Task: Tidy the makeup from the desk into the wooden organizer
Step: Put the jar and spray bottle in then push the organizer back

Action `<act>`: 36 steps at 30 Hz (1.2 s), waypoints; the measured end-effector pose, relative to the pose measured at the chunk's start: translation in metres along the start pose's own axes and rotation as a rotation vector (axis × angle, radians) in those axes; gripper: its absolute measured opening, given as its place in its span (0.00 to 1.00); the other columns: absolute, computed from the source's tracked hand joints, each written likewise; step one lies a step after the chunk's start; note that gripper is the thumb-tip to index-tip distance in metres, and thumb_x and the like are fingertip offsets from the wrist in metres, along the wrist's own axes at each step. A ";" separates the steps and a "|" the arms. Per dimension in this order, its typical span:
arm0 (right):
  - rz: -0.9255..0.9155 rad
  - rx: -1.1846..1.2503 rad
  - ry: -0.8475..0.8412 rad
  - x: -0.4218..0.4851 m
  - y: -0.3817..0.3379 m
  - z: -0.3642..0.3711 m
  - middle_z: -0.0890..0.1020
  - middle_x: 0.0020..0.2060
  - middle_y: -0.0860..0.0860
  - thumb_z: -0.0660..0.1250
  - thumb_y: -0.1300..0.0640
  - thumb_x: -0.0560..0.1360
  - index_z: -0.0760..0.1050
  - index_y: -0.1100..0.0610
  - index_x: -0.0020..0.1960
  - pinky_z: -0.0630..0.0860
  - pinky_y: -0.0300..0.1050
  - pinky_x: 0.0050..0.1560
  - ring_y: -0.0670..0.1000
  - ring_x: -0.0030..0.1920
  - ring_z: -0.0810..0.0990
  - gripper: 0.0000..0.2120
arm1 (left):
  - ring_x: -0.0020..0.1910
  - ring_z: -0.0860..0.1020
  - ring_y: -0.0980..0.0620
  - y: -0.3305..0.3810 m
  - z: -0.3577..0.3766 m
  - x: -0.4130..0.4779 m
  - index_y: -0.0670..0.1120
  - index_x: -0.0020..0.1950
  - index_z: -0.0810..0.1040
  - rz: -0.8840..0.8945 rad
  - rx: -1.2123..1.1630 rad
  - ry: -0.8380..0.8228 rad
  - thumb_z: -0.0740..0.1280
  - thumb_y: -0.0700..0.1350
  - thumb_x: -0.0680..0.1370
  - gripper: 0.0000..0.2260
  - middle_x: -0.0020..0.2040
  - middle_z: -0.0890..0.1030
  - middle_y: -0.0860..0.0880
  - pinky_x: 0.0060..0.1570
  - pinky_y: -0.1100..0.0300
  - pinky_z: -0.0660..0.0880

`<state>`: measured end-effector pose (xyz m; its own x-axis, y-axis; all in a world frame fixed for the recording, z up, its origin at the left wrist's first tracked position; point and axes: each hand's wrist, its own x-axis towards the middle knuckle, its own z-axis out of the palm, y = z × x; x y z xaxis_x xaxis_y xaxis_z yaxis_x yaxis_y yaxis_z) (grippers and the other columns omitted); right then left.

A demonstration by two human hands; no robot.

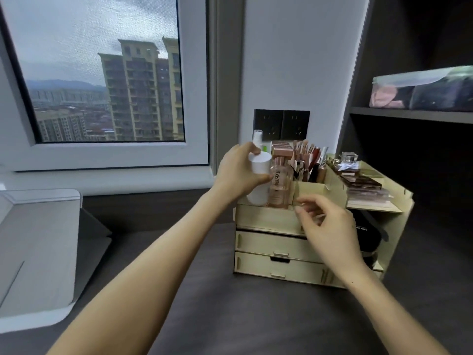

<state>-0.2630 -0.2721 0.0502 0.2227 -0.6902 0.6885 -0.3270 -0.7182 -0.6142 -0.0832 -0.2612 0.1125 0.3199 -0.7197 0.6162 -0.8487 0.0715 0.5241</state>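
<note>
Gripping a white cylindrical plastic bottle [258, 180] around its upper body, the left hand [239, 172] has thumb and fingers wrapped tight on it; the bottle sits low in the top-left compartment of the pale wooden organizer w/ two front drawers [271, 245], touching a clear pink-tinted glass bottle w/ rose-gold cap [279, 185] just to its right. Right hand [330, 226] hovers in front of the organizer's upper front edge, fingers loosely curled, nothing visible between them (motion blur, so can't tell for sure). Middle compartment holds upright pink-handled brushes and tubes [305, 160]; far-right tray carries a small square glass perfume bottle [348, 160] and flat dark palettes [363, 181]. Organizer stands on the dark grey desk [230, 303], near the wall.
</note>
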 end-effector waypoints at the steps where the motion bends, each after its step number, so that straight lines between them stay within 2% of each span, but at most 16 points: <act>1: 0.001 -0.006 -0.006 0.000 0.001 0.000 0.78 0.33 0.41 0.69 0.62 0.72 0.80 0.54 0.47 0.71 0.32 0.38 0.47 0.35 0.76 0.06 | 0.54 0.75 0.46 -0.004 0.002 0.002 0.44 0.57 0.74 -0.003 0.027 -0.024 0.77 0.49 0.64 0.24 0.56 0.78 0.44 0.45 0.61 0.65; 6: 0.003 -0.025 -0.027 0.003 0.005 0.003 0.81 0.35 0.46 0.68 0.61 0.73 0.80 0.55 0.47 0.73 0.37 0.39 0.46 0.37 0.78 0.05 | 0.54 0.76 0.45 -0.016 0.008 0.002 0.44 0.54 0.75 -0.031 0.078 -0.094 0.78 0.50 0.62 0.25 0.55 0.80 0.45 0.48 0.57 0.69; 9: 0.003 -0.050 -0.028 0.005 0.007 0.002 0.79 0.34 0.44 0.68 0.61 0.73 0.79 0.54 0.47 0.71 0.33 0.38 0.45 0.37 0.77 0.05 | 0.53 0.76 0.45 -0.019 0.011 -0.001 0.44 0.54 0.74 -0.065 0.067 -0.124 0.78 0.49 0.62 0.24 0.54 0.80 0.44 0.48 0.56 0.70; 12: 0.001 -0.084 -0.044 0.010 0.007 -0.003 0.80 0.35 0.45 0.68 0.61 0.73 0.80 0.54 0.47 0.70 0.28 0.38 0.43 0.38 0.77 0.05 | 0.53 0.76 0.45 -0.018 0.012 -0.003 0.44 0.55 0.74 -0.079 0.095 -0.131 0.77 0.50 0.64 0.24 0.54 0.80 0.44 0.49 0.55 0.71; 16: -0.067 -0.211 -0.028 0.030 0.001 -0.025 0.82 0.40 0.47 0.67 0.60 0.74 0.81 0.56 0.49 0.69 0.28 0.40 0.42 0.39 0.77 0.06 | 0.59 0.72 0.42 -0.011 0.009 -0.003 0.47 0.60 0.73 -0.050 0.285 -0.139 0.73 0.57 0.67 0.26 0.58 0.77 0.43 0.58 0.51 0.68; 18: -0.100 -0.288 -0.002 0.055 -0.001 -0.037 0.84 0.44 0.50 0.66 0.59 0.75 0.81 0.56 0.51 0.70 0.35 0.46 0.45 0.41 0.76 0.08 | 0.61 0.71 0.42 -0.003 0.004 -0.006 0.48 0.61 0.73 -0.036 0.271 -0.060 0.71 0.58 0.69 0.25 0.59 0.76 0.44 0.60 0.51 0.67; 20: -0.086 -0.383 -0.045 0.089 -0.001 -0.041 0.84 0.48 0.50 0.65 0.57 0.75 0.81 0.55 0.54 0.68 0.37 0.48 0.44 0.43 0.74 0.10 | 0.59 0.73 0.44 0.010 -0.002 -0.007 0.48 0.59 0.76 0.016 0.174 0.061 0.69 0.55 0.71 0.19 0.57 0.77 0.45 0.58 0.52 0.69; 24: -0.056 -0.555 -0.372 0.146 0.016 -0.021 0.81 0.53 0.49 0.68 0.53 0.74 0.78 0.50 0.58 0.68 0.40 0.49 0.47 0.47 0.75 0.13 | 0.53 0.77 0.48 0.038 -0.009 -0.001 0.46 0.52 0.79 0.132 0.026 0.205 0.67 0.46 0.74 0.09 0.53 0.80 0.47 0.53 0.55 0.73; 26: -0.055 -0.595 -0.456 0.158 0.026 -0.007 0.80 0.53 0.49 0.70 0.51 0.72 0.78 0.49 0.57 0.70 0.41 0.49 0.49 0.50 0.76 0.14 | 0.50 0.77 0.50 0.046 -0.010 0.005 0.46 0.51 0.80 0.174 0.015 0.251 0.67 0.44 0.74 0.07 0.49 0.79 0.50 0.51 0.58 0.72; 30: -0.104 -0.717 -0.483 0.169 0.035 0.016 0.78 0.54 0.50 0.71 0.45 0.69 0.78 0.46 0.53 0.74 0.52 0.58 0.53 0.55 0.76 0.14 | 0.46 0.76 0.53 0.053 -0.009 0.017 0.46 0.48 0.80 0.214 0.007 0.308 0.67 0.42 0.74 0.05 0.43 0.75 0.55 0.49 0.59 0.72; 34: -0.209 -0.856 -0.459 0.173 0.040 0.023 0.78 0.56 0.52 0.68 0.44 0.72 0.79 0.44 0.53 0.73 0.47 0.49 0.53 0.57 0.75 0.11 | 0.45 0.75 0.55 0.056 -0.004 0.028 0.46 0.47 0.80 0.223 0.021 0.321 0.67 0.42 0.74 0.05 0.43 0.75 0.55 0.47 0.61 0.69; 36: -0.238 -0.884 -0.481 0.174 0.041 0.024 0.77 0.56 0.53 0.66 0.43 0.73 0.79 0.44 0.54 0.73 0.47 0.49 0.54 0.58 0.74 0.12 | 0.44 0.75 0.55 0.056 0.000 0.033 0.46 0.47 0.81 0.217 0.028 0.321 0.67 0.42 0.73 0.05 0.42 0.75 0.55 0.46 0.62 0.69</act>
<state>-0.2160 -0.4232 0.1357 0.6502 -0.6403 0.4090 -0.7409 -0.6537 0.1543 -0.1200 -0.2813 0.1620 0.2435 -0.4373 0.8657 -0.9209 0.1760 0.3479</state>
